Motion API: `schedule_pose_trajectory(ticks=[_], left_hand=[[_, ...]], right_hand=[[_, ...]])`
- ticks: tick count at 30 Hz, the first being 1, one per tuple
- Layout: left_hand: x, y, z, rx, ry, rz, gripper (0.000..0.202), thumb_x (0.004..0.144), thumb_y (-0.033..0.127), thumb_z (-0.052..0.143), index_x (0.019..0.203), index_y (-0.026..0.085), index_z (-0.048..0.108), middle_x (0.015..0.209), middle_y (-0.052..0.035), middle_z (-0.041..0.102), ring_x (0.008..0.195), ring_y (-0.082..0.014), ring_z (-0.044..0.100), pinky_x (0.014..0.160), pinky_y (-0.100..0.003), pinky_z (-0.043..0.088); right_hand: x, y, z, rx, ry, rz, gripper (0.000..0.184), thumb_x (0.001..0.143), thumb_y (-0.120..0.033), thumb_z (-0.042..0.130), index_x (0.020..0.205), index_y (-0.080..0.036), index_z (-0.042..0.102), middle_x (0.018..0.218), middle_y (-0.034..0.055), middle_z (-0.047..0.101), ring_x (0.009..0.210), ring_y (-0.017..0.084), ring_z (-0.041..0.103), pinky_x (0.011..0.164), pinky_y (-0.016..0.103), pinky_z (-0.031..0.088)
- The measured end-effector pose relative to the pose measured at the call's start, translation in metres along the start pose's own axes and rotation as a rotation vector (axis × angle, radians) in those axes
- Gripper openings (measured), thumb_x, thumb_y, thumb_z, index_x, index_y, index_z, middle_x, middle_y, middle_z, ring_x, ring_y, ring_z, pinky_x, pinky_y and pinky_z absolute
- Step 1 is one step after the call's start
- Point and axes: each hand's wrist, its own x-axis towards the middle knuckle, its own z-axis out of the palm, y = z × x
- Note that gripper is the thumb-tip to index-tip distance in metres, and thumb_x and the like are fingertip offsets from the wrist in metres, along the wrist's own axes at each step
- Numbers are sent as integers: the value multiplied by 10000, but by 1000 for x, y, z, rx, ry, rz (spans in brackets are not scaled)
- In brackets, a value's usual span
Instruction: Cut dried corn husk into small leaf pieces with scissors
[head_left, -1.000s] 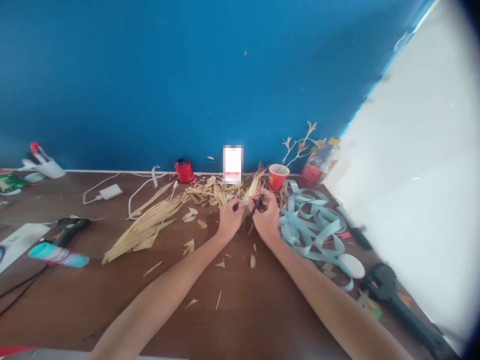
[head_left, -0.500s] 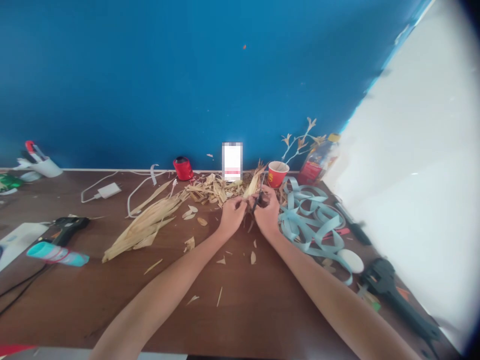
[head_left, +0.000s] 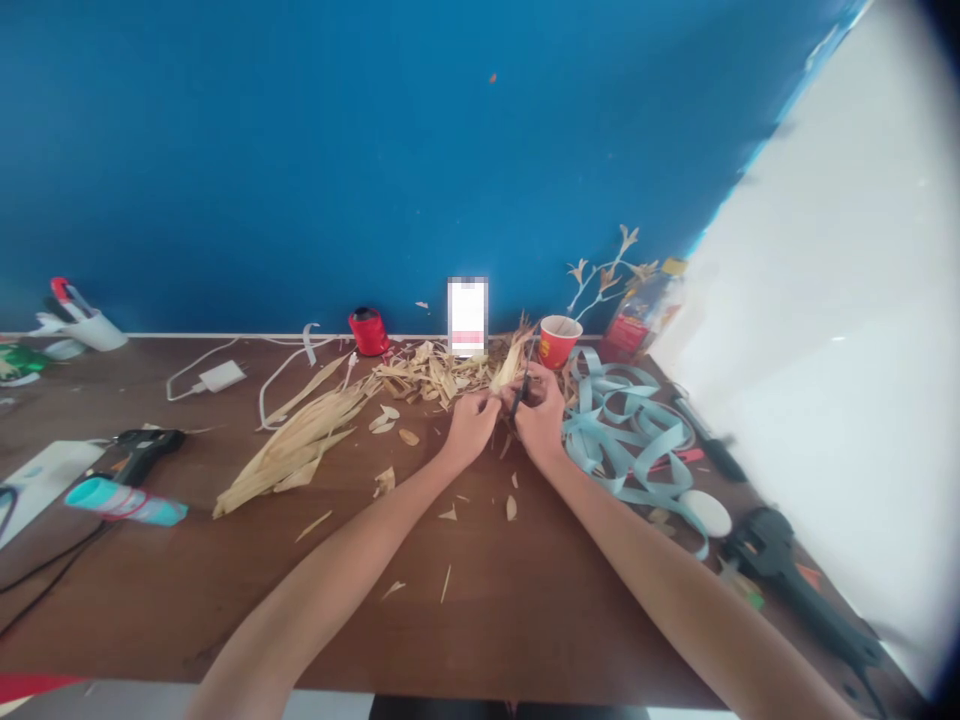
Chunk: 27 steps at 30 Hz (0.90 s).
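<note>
My left hand [head_left: 474, 420] pinches the lower end of a pale dried corn husk [head_left: 511, 365], whose frayed tip points up and away from me. Close against it, my right hand [head_left: 541, 405] is closed around dark-handled scissors [head_left: 521, 388], the blades pointing up beside the husk. Just behind both hands lies a heap of husk scraps [head_left: 427, 372]. A larger bundle of long husks [head_left: 289, 450] rests on the table to the left. The fingertips and the husk's lower end are partly hidden.
A red paper cup [head_left: 559, 342] stands behind my right hand, with light-blue ribbon [head_left: 630, 425] coiled to its right. Glue guns lie at the right [head_left: 795, 580] and left [head_left: 142, 455]. A lit phone [head_left: 468, 315] leans on the blue wall. A white charger [head_left: 221, 376] has its cable trailing.
The view has shifted slightly, so everything sits a little higher and further right. Both hands keep their hold on the husk and the scissors, with little other visible change.
</note>
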Motion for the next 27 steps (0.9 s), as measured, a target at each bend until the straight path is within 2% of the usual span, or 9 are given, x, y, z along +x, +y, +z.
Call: schedule_pose_trajectory(ticks=[6, 14, 19, 27], left_hand=[[-1, 0, -1, 38, 13, 1, 294, 845, 307, 401, 583, 181, 446, 543, 22, 441, 555, -118, 397, 565, -253, 295], [-1, 2, 0, 52, 1, 23, 239, 822, 266, 406, 617, 180, 494, 590, 15, 492, 594, -128, 435, 608, -251, 322], [0, 3, -1, 19, -19, 32, 283, 835, 281, 400, 569, 184, 409, 577, 16, 461, 586, -121, 424, 588, -253, 313], [-1, 0, -2, 41, 21, 6, 279, 837, 282, 403, 575, 185, 421, 546, 25, 431, 559, -116, 395, 574, -248, 309]], right_hand=[[-2, 0, 2, 39, -60, -27, 518, 700, -200, 639, 1204, -214, 522, 797, 0, 685, 721, 157, 655, 719, 314, 543], [-2, -2, 1, -33, 21, -45, 487, 708, -221, 635, 1183, -204, 533, 772, -6, 674, 687, 148, 640, 717, 312, 540], [-1, 2, 0, 27, -38, -18, 519, 697, -208, 641, 1204, -210, 532, 768, -9, 675, 687, 154, 646, 698, 315, 545], [-2, 1, 1, 50, -75, -18, 509, 675, -200, 661, 1176, -201, 567, 798, 10, 699, 748, 185, 686, 740, 343, 563]])
